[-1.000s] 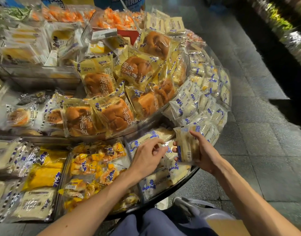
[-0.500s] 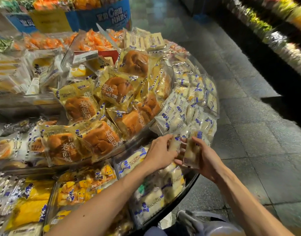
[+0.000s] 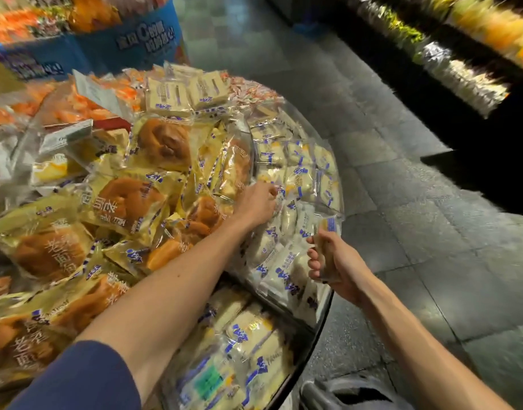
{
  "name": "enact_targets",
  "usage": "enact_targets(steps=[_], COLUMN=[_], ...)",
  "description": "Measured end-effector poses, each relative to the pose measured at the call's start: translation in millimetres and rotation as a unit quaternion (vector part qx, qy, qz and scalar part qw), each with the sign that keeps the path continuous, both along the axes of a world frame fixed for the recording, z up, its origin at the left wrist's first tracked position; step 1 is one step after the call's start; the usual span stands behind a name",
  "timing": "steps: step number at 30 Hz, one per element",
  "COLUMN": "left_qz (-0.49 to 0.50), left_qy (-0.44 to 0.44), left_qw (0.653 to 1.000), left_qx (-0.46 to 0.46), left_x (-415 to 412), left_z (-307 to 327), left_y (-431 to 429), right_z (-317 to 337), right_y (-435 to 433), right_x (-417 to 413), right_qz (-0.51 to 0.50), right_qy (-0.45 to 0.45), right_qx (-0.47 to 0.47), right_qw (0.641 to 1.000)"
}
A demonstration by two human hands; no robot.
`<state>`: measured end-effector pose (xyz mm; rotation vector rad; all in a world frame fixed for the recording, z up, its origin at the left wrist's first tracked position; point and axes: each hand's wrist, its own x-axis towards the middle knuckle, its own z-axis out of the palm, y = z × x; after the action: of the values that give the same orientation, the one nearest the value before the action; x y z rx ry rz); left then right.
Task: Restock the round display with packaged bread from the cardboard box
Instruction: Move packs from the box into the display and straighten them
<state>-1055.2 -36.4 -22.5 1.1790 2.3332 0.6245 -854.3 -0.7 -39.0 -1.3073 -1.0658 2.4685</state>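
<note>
My right hand (image 3: 334,260) grips a small clear bread packet (image 3: 327,232) with blue print, held upright just outside the rim of the round display (image 3: 324,318). My left hand (image 3: 258,204) reaches far over the display and rests with curled fingers on the white bread packets (image 3: 298,179) in the right-hand compartment; whether it pinches one is unclear. Brown round buns in yellow bags (image 3: 127,202) are piled on the upper tier to the left. The cardboard box is out of view.
More pale bread packets (image 3: 245,335) fill the lower tier near me. Orange snack bags (image 3: 85,108) and a blue stand (image 3: 127,48) lie behind. Grey tiled floor (image 3: 402,173) opens to the right, with a lit produce shelf (image 3: 461,54) beyond. A cart part (image 3: 352,392) sits at bottom.
My view has swung right and up. The left hand moved from the near lower tier up to the far white packets. The right hand still holds its packet, now turned upright.
</note>
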Motion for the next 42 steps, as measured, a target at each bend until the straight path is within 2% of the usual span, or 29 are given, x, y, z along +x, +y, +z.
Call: enact_targets(steps=[4,6,7,9,11,13,14,17,20,23,26,31,33,37,40,42], left_qz=[-0.038,-0.047,-0.045,-0.028,-0.033,-0.045,-0.042,-0.015,-0.003,-0.04,-0.103,-0.199,-0.215,-0.235,-0.231,-0.237], left_qy=[0.211,0.231,0.233,0.197,0.069,-0.082,-0.122,-0.143,-0.146,-0.098,-0.01,0.217,0.271,0.303,0.311,0.276], left_qw=[0.971,0.965,0.968,0.98,0.992,0.991,0.988,0.985,0.987,0.994,0.992,0.948,0.929,0.914,0.918,0.931], left_qx=[-0.105,-0.112,-0.086,0.022,0.103,0.093,0.083,0.091,0.071,0.014,-0.067,-0.124,-0.131,-0.128,-0.087,-0.03], left_x=[-12,-11,-8,5,28,52,60,64,56,46,42,49,52,51,59,77], left_z=[-25,-25,-21,-9,7,19,19,10,5,1,-5,-13,-15,-14,-3,6], left_y=[1,-2,-5,-13,-27,-43,-50,-60,-63,-63,-61,-60,-63,-70,-76,-80], right_z=[-4,-4,-4,-4,-7,-6,-5,0,-4,-16,-30,-46,-45,-30,-18,-12], right_y=[9,11,12,12,13,13,12,8,7,13,15,4,0,-13,-33,-57], right_x=[3,1,-1,-8,-13,-16,-17,-20,-25,-25,-23,-25,-25,-7,40,88], right_qz=[-0.021,-0.03,-0.033,-0.046,-0.042,-0.015,-0.008,-0.001,0.013,0.029,0.097,0.181,0.198,0.21,0.159,0.105], right_qy=[0.047,0.054,0.05,0.031,0.021,0.039,0.044,0.029,-0.035,-0.072,-0.107,-0.162,-0.176,-0.201,-0.229,-0.265], right_qx=[-0.048,-0.058,-0.056,-0.03,0.016,0.044,0.051,0.083,0.164,0.247,0.311,0.448,0.48,0.527,0.554,0.56], right_qw=[0.998,0.996,0.997,0.998,0.999,0.998,0.998,0.996,0.986,0.966,0.939,0.86,0.837,0.798,0.785,0.778])
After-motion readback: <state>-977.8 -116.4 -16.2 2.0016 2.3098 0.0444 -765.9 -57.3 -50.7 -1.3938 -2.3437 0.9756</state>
